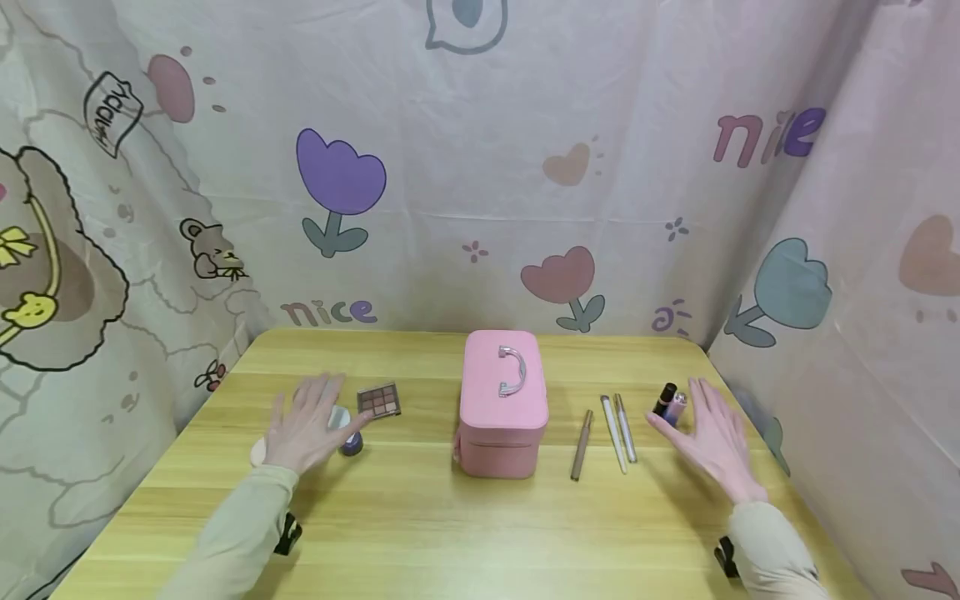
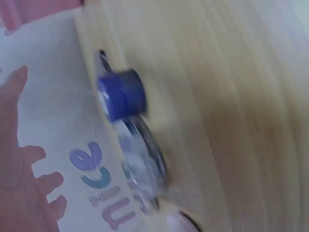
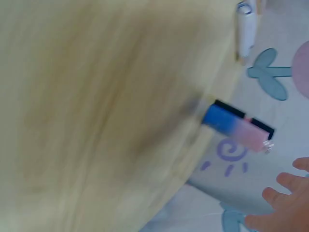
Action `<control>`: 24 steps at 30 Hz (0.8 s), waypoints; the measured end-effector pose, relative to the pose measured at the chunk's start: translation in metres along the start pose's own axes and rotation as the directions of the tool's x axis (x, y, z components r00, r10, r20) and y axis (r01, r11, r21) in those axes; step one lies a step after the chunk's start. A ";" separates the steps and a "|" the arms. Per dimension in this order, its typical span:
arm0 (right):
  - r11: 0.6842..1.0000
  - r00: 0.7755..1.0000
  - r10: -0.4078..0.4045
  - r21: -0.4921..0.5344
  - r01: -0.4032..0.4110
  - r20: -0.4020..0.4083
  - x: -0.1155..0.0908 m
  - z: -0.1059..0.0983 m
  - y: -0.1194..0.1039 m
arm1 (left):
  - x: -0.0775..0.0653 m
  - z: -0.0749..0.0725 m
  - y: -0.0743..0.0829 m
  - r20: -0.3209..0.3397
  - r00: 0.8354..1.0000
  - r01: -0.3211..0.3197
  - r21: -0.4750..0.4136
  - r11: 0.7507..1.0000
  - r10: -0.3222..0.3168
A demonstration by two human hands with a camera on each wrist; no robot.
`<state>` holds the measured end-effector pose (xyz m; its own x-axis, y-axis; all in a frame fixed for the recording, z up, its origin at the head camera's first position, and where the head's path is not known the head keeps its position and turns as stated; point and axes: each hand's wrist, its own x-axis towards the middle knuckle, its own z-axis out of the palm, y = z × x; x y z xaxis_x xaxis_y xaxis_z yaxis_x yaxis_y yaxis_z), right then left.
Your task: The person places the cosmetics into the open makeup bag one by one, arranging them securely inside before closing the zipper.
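Note:
My left hand (image 1: 307, 425) spreads its fingers over the left side of the table, holding nothing. Partly hidden beneath it are a small dark-blue jar (image 1: 351, 444), a round clear-lidded item (image 2: 142, 157) and a pale round piece (image 1: 258, 452). An eyeshadow palette (image 1: 379, 401) lies just beyond the thumb. On the right, my right hand (image 1: 716, 437) is also spread and holds nothing. Beside its thumb stand a black tube (image 1: 665, 398) and a pink-and-blue tube (image 3: 234, 126). Between the hands sits a closed pink cosmetic case (image 1: 498, 379) with a silver handle.
Two slim makeup brushes (image 1: 613, 435) and a brown pencil-like stick (image 1: 582, 446) lie between the case and my right hand. The wooden table (image 1: 420, 533) is bordered at the back and sides by a printed curtain (image 1: 450, 167).

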<state>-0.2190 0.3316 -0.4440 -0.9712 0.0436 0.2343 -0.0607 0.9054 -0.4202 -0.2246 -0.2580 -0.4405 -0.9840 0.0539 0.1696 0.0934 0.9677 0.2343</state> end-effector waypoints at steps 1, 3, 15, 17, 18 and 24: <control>1.000 1.000 -0.005 0.008 0.005 -0.013 -0.001 -0.001 -0.003 | 0.000 0.000 0.004 0.005 1.000 -0.005 -0.008 1.000 0.005; 1.000 0.999 -0.017 0.020 0.018 -0.033 -0.001 -0.001 -0.010 | 0.000 0.001 0.011 0.011 1.000 -0.013 -0.018 1.000 0.013; 0.994 0.992 -0.062 0.082 0.071 -0.105 0.001 0.011 -0.055 | -0.004 0.013 0.050 0.016 0.999 -0.028 -0.148 0.989 0.031; 0.993 0.991 -0.065 0.087 0.075 -0.114 0.001 0.013 -0.063 | -0.003 0.015 0.056 0.020 0.999 -0.034 -0.188 0.982 0.038; 0.993 0.990 -0.069 0.087 0.079 -0.120 0.000 0.015 -0.067 | -0.003 0.016 0.059 0.025 0.999 -0.033 -0.208 0.978 0.039; 0.986 0.977 -0.125 0.084 0.142 -0.173 0.000 0.024 -0.090 | -0.002 0.021 0.076 0.035 0.998 -0.037 -0.327 0.944 0.052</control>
<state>-0.2191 0.2401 -0.4273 -0.9011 0.0021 0.4335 -0.2169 0.8636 -0.4551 -0.2189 -0.1800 -0.4428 -0.9826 0.1123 0.1481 0.1745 0.8314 0.5275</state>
